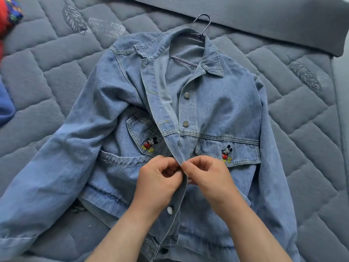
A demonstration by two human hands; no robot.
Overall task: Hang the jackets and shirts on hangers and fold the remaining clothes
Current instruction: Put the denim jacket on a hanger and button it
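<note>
Jacket [226, 103] front-up on the quilt [47, 59], filling centre frame. Long axis near vertical: collar toward upper centre, leaning slightly right, hem at the bottom edge. Hanger [204, 23] inside the shoulders, hook poking out past the collar toward the top. Sleeves splayed to lower left and lower right. Left hand [158, 180] and right hand [209, 178] both curled, pinching the front edge at mid-chest, fingertips meeting. Red cloth [7, 14] in the upper left corner.
</note>
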